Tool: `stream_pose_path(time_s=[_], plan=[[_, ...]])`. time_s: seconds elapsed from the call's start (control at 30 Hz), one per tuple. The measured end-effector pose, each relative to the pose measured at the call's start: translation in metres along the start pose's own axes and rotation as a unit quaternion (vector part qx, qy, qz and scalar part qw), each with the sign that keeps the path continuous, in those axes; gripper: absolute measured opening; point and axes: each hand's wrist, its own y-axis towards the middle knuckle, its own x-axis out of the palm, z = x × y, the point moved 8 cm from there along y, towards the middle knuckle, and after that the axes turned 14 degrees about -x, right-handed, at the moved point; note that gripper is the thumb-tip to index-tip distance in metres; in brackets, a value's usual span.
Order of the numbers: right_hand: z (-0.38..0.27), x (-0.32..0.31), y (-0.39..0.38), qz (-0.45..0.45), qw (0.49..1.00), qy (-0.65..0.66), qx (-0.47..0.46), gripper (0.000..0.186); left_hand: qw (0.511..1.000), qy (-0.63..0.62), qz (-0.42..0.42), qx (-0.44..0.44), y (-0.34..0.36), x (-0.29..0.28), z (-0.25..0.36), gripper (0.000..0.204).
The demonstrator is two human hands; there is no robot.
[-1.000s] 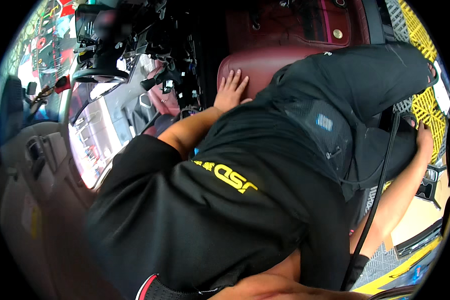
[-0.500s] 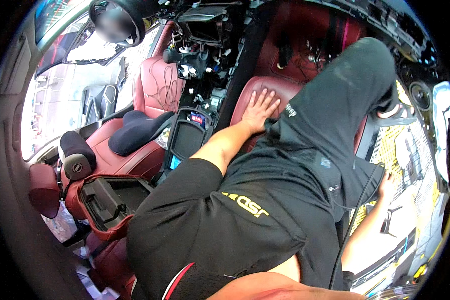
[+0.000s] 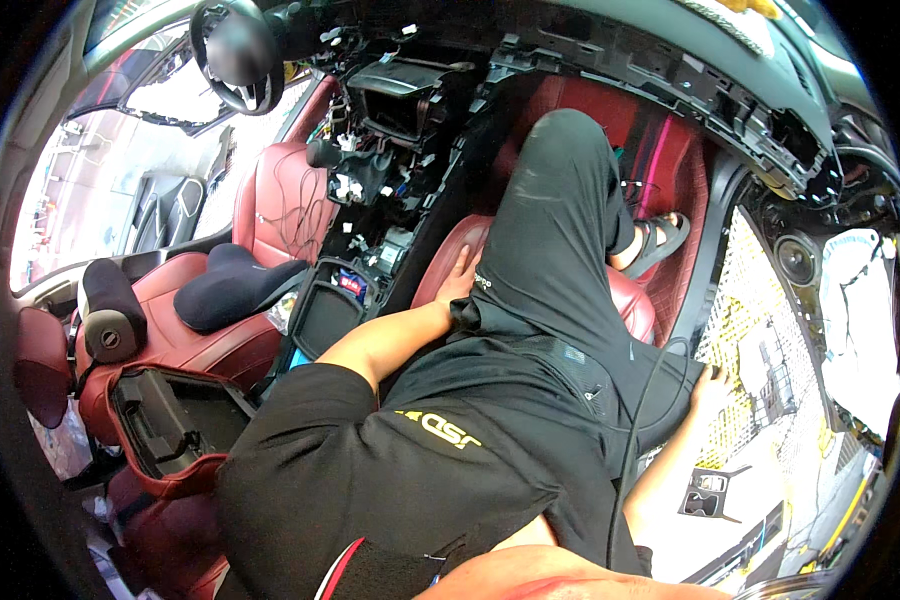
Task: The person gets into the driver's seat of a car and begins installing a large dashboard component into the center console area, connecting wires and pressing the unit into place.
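I am sitting on a red leather seat (image 3: 632,306) in a partly dismantled car. My left hand (image 3: 458,280) lies on the seat beside my thigh, its visible fingers stretched out and holding nothing; part of it is hidden by my dark trousers (image 3: 545,235). At the edge of my other trouser leg (image 3: 660,385), near the door opening, is my right hand (image 3: 712,385). Its fingers are mostly hidden, so I cannot see whether it grips anything. A thin black cable (image 3: 625,470) loops from my chest to that leg. My sandalled foot (image 3: 658,245) is in the footwell.
Left of me are an open console bin (image 3: 330,315), exposed wiring around the gear lever (image 3: 325,155) and a black cushion (image 3: 235,290) on the other seat. A red-trimmed open box (image 3: 165,425) stands behind. The stripped dashboard (image 3: 660,90) spans ahead; a black trim panel (image 3: 708,493) lies outside.
My raised leg has swung inward, bringing the sandalled foot into the footwell. My left hand is now partly covered by the trousers. The view has shifted, showing more dashboard.
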Motion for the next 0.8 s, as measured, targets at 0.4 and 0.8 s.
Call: stream_pose_path(time_s=[0.4,0.8], plan=[[-0.172,-0.367,-0.084,0.268,0.775,0.520,-0.238,0.033,0.972,-0.216,-0.086,0.039,-0.001,-0.111,-0.046,0.051],[-0.419,-0.549,-0.267,0.292,0.427,0.390,-0.762,0.040,0.918,-0.392,0.047,-0.044,-0.014,-0.124,-0.084,0.045]])
